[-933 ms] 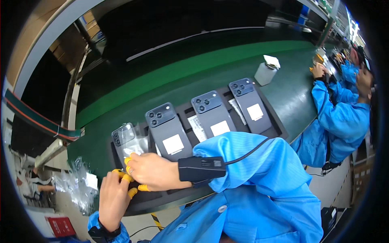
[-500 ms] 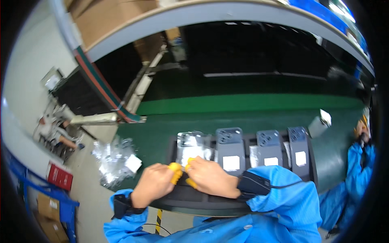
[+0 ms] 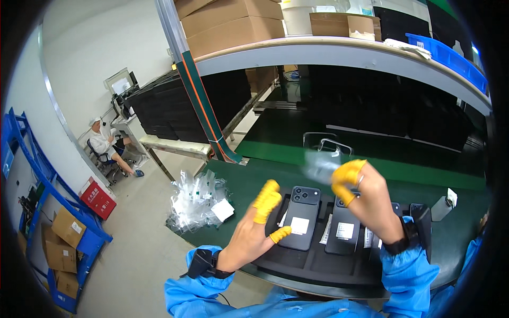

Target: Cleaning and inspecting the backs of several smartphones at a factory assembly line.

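Observation:
My right hand (image 3: 368, 193), raised above the green worktop, pinches a clear phone case (image 3: 324, 159) between yellow-covered fingertips. The case is see-through and partly smeared by motion, with a camera cutout at its top. Fingers apart, my left hand (image 3: 254, 225) holds nothing beside the leftmost dark phone (image 3: 304, 212). That phone lies back side up in a black tray (image 3: 302, 275), a white label on its back. Another labelled phone (image 3: 344, 231) lies to its right. My right hand and wrist partly cover the phones farther right.
A heap of clear plastic bags (image 3: 193, 204) lies left of the tray. At the right stands a pale box-like object (image 3: 441, 208). An overhead shelf (image 3: 318, 47) crosses the back, carrying cartons and a blue bin (image 3: 450, 61). A seated person (image 3: 108, 143) is far left.
My hands were close together at the leftmost phone. They are now apart: the right has risen away with the clear case, and the left has opened. The view has swung left.

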Demonstrator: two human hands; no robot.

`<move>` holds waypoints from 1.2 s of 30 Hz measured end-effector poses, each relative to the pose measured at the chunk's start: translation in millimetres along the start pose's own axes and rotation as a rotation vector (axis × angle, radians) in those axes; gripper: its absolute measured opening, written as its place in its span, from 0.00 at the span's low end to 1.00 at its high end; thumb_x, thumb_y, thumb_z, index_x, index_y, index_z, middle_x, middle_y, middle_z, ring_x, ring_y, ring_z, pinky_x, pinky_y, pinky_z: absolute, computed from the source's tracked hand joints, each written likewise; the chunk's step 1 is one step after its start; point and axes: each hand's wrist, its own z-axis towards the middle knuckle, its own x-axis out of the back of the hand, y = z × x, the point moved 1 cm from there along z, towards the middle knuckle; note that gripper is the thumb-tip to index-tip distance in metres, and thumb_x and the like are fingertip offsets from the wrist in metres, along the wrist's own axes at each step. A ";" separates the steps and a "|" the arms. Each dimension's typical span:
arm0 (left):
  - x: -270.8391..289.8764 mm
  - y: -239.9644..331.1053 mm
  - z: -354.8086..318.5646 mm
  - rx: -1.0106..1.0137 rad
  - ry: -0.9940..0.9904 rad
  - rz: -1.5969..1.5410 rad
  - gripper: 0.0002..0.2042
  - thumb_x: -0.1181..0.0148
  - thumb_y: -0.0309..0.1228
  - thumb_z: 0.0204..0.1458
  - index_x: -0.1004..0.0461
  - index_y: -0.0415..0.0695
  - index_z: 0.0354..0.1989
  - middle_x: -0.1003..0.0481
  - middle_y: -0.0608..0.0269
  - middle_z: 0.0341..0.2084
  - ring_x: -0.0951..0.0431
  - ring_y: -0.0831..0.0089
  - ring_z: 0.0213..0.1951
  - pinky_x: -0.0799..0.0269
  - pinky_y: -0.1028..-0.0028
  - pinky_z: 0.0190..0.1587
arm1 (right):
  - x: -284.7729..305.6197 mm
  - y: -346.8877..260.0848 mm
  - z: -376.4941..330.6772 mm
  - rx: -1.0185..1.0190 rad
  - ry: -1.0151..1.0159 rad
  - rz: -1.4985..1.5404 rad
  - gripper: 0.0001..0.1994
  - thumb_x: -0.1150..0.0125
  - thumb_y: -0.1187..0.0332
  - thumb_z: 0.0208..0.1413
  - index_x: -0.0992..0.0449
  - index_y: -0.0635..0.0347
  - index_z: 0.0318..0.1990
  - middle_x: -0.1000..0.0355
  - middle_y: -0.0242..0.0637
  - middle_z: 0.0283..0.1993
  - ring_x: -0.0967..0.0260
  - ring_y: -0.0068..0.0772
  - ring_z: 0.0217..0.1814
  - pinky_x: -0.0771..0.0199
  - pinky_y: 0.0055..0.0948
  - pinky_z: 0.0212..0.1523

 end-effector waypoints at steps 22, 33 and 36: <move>39.7 -228.6 -92.8 0.355 -0.014 0.426 0.17 0.46 0.31 0.56 0.31 0.37 0.53 0.31 0.47 0.49 0.34 0.52 0.54 0.41 0.61 0.58 | 196.1 -35.6 -94.7 -0.155 0.134 -0.783 0.15 0.38 0.72 0.51 0.26 0.65 0.48 0.30 0.47 0.52 0.32 0.46 0.54 0.36 0.36 0.57; 99.0 -126.8 -46.2 0.585 0.745 -0.516 0.20 0.53 0.44 0.60 0.29 0.36 0.42 0.25 0.56 0.32 0.26 0.71 0.29 0.29 0.75 0.33 | 271.7 66.1 -196.8 -0.551 0.297 -0.695 0.17 0.39 0.76 0.48 0.24 0.59 0.47 0.26 0.37 0.46 0.29 0.36 0.48 0.32 0.28 0.49; 95.8 -86.7 -32.0 0.548 0.737 -0.474 0.22 0.57 0.47 0.62 0.28 0.36 0.39 0.25 0.57 0.28 0.27 0.73 0.25 0.29 0.76 0.30 | 256.8 102.2 -211.2 -0.547 0.100 -0.811 0.16 0.38 0.73 0.46 0.24 0.58 0.46 0.26 0.41 0.45 0.32 0.44 0.49 0.32 0.35 0.51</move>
